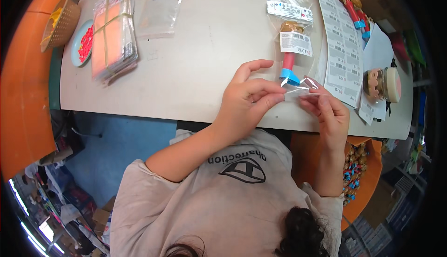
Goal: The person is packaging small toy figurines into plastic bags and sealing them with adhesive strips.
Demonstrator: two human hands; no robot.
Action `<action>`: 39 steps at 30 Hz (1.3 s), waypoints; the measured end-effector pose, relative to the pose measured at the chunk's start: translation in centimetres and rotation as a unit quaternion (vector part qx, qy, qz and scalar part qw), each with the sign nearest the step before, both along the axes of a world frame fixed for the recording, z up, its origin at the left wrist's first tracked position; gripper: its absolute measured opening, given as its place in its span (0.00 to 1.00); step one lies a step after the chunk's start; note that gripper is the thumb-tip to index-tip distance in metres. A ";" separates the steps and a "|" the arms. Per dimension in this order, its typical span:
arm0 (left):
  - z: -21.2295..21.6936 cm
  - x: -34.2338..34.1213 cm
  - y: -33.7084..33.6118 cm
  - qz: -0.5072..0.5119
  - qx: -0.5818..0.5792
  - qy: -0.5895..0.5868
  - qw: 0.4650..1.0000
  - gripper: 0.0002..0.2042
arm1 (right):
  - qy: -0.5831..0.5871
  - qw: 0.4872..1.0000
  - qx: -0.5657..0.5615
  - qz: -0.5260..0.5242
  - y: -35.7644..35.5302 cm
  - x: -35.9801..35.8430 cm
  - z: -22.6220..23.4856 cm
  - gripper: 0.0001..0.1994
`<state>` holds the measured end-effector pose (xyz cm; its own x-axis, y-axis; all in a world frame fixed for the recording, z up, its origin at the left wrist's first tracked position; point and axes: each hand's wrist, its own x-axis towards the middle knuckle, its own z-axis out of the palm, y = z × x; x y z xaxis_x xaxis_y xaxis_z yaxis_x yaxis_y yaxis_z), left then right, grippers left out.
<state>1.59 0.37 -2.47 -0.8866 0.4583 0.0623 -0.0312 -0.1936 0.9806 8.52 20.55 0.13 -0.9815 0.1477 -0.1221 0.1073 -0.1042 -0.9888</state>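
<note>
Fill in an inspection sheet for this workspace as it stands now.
Surface: pale grey table, mostly bare at its middle.
Job's things: clear plastic bag holding a red-and-blue toy figure with a tan head, white barcode label on it.
Clutter: banded stack of clear bags; white label sheets; woven basket; blue dish of red pieces; jar-like container.
Grippers: left hand and right hand, fingers pinching the bag's open end.
Cables: nothing seen.
Surroundings: orange bin of similar toys; blue floor.
</note>
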 end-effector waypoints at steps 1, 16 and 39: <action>-0.1 -0.2 0.0 -0.002 0.000 0.000 1.000 0.07 | -0.004 1.000 0.023 -0.002 0.1 0.1 -0.2 0.15; 1.2 -2.3 0.8 -0.016 -0.009 -0.176 0.984 0.08 | -0.077 0.990 -0.085 -0.086 -0.5 0.4 -1.3 0.13; 1.8 -3.2 -0.2 -0.076 -0.021 -0.231 0.970 0.15 | -0.102 0.977 -0.073 -0.171 -1.2 -0.2 -1.3 0.05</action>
